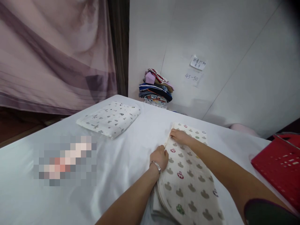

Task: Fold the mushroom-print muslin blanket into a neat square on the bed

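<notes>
Around the printed cloth, a white-covered counter spreads out, its cover softly creased to the left of the cloth. Beyond the cloth rises a pale wall, with two paper notes fixed to it, the lower one marked "45-50". Farther off and to the cloth's left, a stack of folded fabrics stands against the wall. A mauve curtain hangs at the far left of the cloth.

The counter's far edge runs just behind the cloth and meets a corner to its left, past a folded white bundle with small grey motifs. A stretch of white cover separates the cloth from this bundle; nearer on that side, a pixelated patch hides its content. To the cloth's right, beyond more white cover, sits a red perforated basket.

The printed cloth lies in layers under both arms. The right hand has its fingers closed on the cloth's left edge, near the far corner. Nearer the wearer, the braceleted left hand curls its fingers tightly over the same edge, their tips partly hidden.
</notes>
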Available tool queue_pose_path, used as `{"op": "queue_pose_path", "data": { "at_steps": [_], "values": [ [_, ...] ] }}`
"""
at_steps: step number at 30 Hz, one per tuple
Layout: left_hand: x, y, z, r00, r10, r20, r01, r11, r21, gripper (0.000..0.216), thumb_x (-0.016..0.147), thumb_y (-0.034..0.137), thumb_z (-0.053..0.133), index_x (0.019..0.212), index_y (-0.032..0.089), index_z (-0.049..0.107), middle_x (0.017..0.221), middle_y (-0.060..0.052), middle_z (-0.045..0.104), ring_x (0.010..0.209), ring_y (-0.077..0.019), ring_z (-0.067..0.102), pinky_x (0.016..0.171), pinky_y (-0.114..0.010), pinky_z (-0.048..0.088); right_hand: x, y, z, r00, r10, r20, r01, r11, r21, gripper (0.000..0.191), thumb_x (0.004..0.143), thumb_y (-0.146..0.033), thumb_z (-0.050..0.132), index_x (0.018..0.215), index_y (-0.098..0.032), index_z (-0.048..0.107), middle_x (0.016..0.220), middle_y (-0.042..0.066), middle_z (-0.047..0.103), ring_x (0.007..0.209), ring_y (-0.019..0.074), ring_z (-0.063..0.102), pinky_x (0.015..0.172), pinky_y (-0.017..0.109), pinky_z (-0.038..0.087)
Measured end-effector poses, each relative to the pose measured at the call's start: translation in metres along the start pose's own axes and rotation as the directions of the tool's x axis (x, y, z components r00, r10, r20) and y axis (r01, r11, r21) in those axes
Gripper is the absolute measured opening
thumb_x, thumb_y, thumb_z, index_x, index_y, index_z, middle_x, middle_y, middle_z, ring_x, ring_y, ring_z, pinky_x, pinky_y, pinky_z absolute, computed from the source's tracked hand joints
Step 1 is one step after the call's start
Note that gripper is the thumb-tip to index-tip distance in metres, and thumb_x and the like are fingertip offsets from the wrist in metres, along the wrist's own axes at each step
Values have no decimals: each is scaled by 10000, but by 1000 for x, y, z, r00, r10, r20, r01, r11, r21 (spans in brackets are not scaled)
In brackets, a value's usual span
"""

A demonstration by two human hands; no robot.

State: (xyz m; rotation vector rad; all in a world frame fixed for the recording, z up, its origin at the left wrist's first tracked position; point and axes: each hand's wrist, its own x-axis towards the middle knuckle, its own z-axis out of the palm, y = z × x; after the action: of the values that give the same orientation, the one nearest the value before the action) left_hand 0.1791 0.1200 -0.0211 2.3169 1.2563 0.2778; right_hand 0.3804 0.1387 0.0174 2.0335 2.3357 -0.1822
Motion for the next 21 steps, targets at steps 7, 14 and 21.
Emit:
{"op": "queue_pose_path", "data": {
  "at_steps": [7,14,21],
  "values": [
    [1,0,0,1000,-16,10,16,1000,-2,201,876,298,338,958,197,492,975,-56,606,841,-177,602,695,-293,409,9,-1,3,999,52,-11,-52,999,-8,159,844,-174,409,894,-188,559,939,56,581,775,164,546,677,249,363],
    [2,1,1,1000,-10,16,10,1000,13,227,885,299,311,963,192,496,965,-62,611,846,-181,604,693,-296,408,8,-9,12,993,88,-74,-84,995,61,294,839,-122,357,1012,-207,579,1121,38,561,945,146,539,797,231,386],
    [1,1,2,1000,-5,4,5,1000,13,212,886,283,316,965,194,490,973,-59,608,853,-173,602,699,-287,409,-5,-29,27,972,163,-171,-156,986,55,403,853,-155,334,1215,-166,510,1330,73,442,1206,202,370,1002,329,274]
  ]
}}
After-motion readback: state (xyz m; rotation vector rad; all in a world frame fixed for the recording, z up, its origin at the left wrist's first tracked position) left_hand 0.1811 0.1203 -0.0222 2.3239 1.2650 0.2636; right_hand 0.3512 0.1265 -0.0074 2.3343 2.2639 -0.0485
